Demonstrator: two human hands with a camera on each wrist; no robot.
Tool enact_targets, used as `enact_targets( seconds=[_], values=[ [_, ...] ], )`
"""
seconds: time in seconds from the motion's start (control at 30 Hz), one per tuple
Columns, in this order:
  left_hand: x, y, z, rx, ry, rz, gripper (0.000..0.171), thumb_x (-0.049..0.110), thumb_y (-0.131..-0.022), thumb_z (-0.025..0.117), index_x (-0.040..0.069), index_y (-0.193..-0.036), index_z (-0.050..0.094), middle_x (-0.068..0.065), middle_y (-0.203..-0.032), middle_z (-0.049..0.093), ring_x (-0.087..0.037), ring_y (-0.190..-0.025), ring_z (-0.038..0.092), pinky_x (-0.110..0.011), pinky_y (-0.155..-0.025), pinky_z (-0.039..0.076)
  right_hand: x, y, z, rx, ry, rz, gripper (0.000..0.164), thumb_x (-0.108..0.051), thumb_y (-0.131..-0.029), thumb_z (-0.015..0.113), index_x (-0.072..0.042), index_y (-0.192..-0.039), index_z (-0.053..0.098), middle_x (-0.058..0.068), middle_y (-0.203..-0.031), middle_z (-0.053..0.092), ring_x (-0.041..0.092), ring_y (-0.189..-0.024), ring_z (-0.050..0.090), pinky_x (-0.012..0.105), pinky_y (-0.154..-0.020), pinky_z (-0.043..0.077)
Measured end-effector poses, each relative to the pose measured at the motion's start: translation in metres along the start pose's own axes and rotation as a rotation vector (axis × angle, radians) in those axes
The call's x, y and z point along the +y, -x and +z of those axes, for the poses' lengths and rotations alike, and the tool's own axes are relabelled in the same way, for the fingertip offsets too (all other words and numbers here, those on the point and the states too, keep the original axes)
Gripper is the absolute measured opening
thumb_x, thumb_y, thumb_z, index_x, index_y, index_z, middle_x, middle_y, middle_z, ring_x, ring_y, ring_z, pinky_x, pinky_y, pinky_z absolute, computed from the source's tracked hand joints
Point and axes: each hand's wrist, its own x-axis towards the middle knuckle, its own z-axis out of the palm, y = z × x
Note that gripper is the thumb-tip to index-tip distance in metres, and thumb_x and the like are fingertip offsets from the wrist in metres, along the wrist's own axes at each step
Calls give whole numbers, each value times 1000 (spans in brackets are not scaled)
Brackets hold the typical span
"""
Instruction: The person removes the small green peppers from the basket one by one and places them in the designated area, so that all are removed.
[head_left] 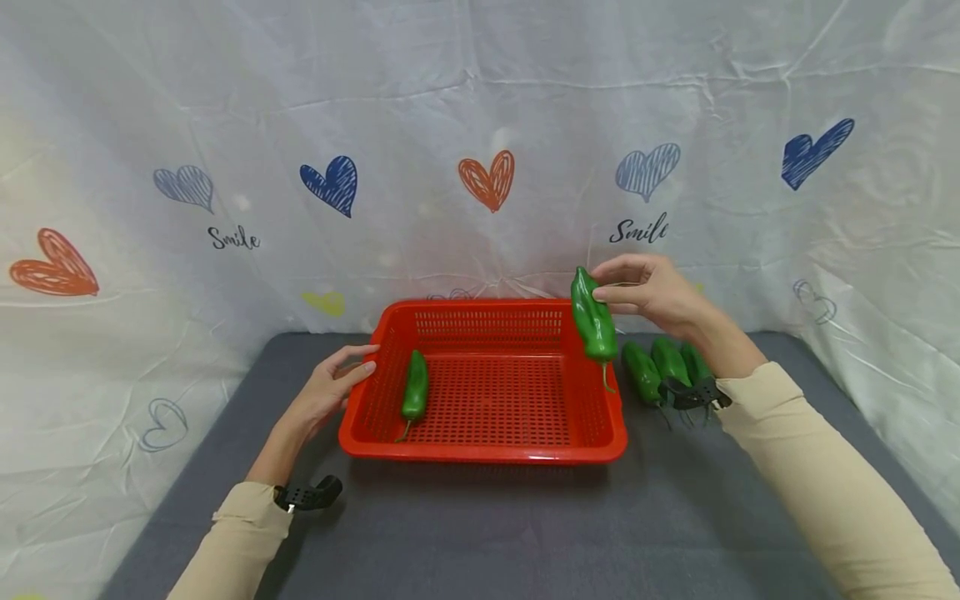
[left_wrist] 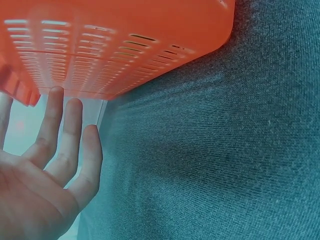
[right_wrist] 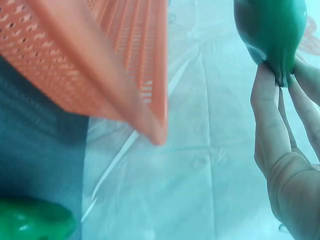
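Note:
My right hand (head_left: 651, 292) pinches a green pepper (head_left: 595, 321) between thumb and fingers, above the right rim of a red plastic basket (head_left: 480, 452). The pepper hangs with its stem downward; in the right wrist view the fingers hold the green pepper (right_wrist: 272, 35) by its pointed end. Inside the basket, toward the left, lies another green pepper (head_left: 416, 387). My left hand (head_left: 330, 387) is at the basket's left rim with its fingers extended. From the left wrist view, the left hand (left_wrist: 45, 175) has loosely spread fingers beside the slotted wall of the basket (left_wrist: 125, 30).
To the right of the basket, several green peppers (head_left: 641, 372) lie side by side on the dark grey cloth (head_left: 480, 533), partly hidden by the right wrist's black strap (head_left: 690, 393). A white curtain (head_left: 420, 100) with printed hearts hangs behind the table.

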Motion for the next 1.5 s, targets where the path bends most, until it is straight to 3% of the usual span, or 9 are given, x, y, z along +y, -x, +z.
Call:
enact_targets(
  seconds=[0.53, 1.03, 1.23, 1.5],
  values=[
    [1, 0, 1, 5, -10, -3, 57, 31, -101, 67, 10, -150, 46, -24, -147, 47, -28, -113, 65, -49, -85, 57, 12, 36, -47, 148, 65, 31, 27, 6, -93, 71, -1, -119, 71, 5, -115, 68, 20, -100, 67, 33, -86, 56],
    [1, 2, 1, 5, -33, -4, 57, 31, -102, 65, 10, -151, 45, -24, -147, 47, -30, -115, 64, -49, -87, 56, 42, 66, -93, 147, 2, 6, 26, 10, -95, 65, 1, -118, 71, 4, -114, 70, 18, -100, 68, 32, -84, 57],
    [1, 3, 2, 6, -24, -7, 57, 31, -102, 65, 10, -151, 45, -24, -147, 48, -29, -114, 64, -49, -87, 56, 55, 75, -111, 203, 21, 55, 25, 9, -95, 66, -4, -115, 74, 1, -112, 71, 15, -98, 68, 31, -84, 57],
    [2, 2, 1, 5, -25, -9, 57, 32, -102, 65, 11, -151, 46, -23, -147, 48, -29, -113, 65, -50, -86, 56, 68, 87, -136, 178, -44, 69, 30, 12, -96, 63, -1, -122, 71, -2, -114, 71, 11, -101, 67, 27, -82, 56]
  ],
)
